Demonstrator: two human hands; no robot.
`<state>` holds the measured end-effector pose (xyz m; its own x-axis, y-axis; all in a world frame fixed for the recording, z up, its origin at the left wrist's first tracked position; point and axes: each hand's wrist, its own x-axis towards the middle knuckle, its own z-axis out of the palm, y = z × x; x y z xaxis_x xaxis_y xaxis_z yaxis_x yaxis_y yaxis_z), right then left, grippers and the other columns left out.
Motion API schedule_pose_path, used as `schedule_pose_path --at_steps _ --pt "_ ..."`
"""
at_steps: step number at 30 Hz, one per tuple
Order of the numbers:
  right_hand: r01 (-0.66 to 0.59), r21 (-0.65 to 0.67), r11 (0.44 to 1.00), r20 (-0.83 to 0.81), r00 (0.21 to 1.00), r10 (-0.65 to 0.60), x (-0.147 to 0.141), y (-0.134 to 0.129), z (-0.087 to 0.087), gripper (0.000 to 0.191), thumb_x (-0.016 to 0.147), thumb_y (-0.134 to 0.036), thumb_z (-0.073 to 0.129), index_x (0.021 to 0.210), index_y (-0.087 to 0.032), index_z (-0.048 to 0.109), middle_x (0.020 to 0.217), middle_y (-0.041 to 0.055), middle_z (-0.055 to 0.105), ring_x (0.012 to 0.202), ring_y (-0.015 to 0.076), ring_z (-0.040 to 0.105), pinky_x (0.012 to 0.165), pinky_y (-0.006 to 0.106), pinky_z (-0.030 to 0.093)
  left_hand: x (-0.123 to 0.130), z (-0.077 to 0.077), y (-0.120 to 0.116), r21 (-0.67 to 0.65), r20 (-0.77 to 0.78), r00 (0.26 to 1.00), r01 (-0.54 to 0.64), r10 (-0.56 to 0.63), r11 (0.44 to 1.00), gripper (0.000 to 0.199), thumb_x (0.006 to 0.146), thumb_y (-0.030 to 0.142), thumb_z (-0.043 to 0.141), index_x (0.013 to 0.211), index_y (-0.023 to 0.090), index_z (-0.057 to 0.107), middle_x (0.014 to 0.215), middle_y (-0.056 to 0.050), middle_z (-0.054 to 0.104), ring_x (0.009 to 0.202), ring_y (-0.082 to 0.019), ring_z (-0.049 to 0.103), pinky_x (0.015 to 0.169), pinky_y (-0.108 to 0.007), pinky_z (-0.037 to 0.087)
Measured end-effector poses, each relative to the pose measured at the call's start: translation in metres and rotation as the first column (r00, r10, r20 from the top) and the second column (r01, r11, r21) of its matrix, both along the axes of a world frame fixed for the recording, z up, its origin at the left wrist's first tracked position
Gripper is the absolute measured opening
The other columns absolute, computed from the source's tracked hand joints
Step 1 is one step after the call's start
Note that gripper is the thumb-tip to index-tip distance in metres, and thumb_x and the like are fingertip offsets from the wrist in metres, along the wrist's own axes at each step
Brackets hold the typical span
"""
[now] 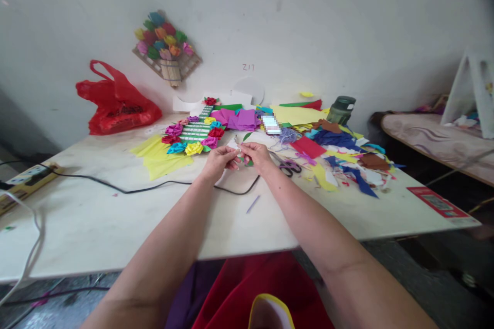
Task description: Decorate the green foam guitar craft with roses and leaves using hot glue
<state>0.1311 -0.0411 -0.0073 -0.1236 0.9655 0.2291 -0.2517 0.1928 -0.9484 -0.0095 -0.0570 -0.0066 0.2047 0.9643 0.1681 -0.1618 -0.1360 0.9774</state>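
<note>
My left hand (pixel 221 160) and my right hand (pixel 255 156) meet over the middle of the table, fingertips pinched close together. Between them is a small white piece (pixel 233 144), thin like paper; its exact shape is partly hidden by the fingers. Just behind my hands lies a guitar-shaped craft (pixel 196 132) in green and white stripes, edged with colourful paper roses. Dark-handled scissors (pixel 290 167) rest to the right of my right hand. A thin pale purple stick (pixel 253 204) lies on the table in front of my hands.
Coloured paper scraps (pixel 339 144) spread over the right side, near a dark green bottle (pixel 341 110). A red plastic bag (pixel 119 103) stands at the back left. A black cable (pixel 127 191) crosses the table (pixel 116 231) from a power strip (pixel 33 179).
</note>
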Motion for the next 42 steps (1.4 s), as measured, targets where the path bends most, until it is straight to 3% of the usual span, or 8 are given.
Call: schedule_pose_path --at_steps 11,28,42 --pt "-0.019 0.032 0.999 0.000 1.000 0.019 0.0022 0.0044 -0.0067 0.025 0.061 -0.037 0.069 0.064 -0.015 0.061 0.047 -0.0047 0.051 0.035 0.0026 0.034 0.034 0.018 0.021 0.0009 0.0005 0.0001 -0.026 0.048 0.997 0.067 -0.066 0.997 0.033 0.061 0.039 0.072 0.067 0.012 0.055 0.059 -0.003 0.063 0.039 -0.008 0.053 0.038 -0.018 0.037" --pt "-0.007 -0.011 1.000 -0.015 1.000 0.007 0.0008 0.0014 -0.0028 0.023 0.058 -0.035 0.071 0.060 -0.015 0.059 0.043 -0.0053 0.049 0.034 0.0036 0.033 0.034 0.020 0.020 0.0002 -0.0013 0.0015 -0.024 0.058 0.982 0.183 -0.182 0.983 0.029 0.068 0.038 0.067 0.069 0.012 0.055 0.058 -0.003 0.063 0.035 -0.006 0.047 0.036 -0.018 0.032" --pt "0.012 0.016 1.000 -0.002 1.000 -0.012 0.0006 -0.0005 -0.0003 0.025 0.058 -0.037 0.071 0.058 -0.015 0.059 0.045 -0.0039 0.051 0.034 0.0035 0.034 0.033 0.019 0.022 0.0007 -0.0034 0.0030 0.013 0.017 1.000 -0.009 0.009 1.000 0.032 0.060 0.036 0.073 0.065 0.012 0.053 0.058 -0.002 0.062 0.039 -0.007 0.051 0.039 -0.019 0.037"
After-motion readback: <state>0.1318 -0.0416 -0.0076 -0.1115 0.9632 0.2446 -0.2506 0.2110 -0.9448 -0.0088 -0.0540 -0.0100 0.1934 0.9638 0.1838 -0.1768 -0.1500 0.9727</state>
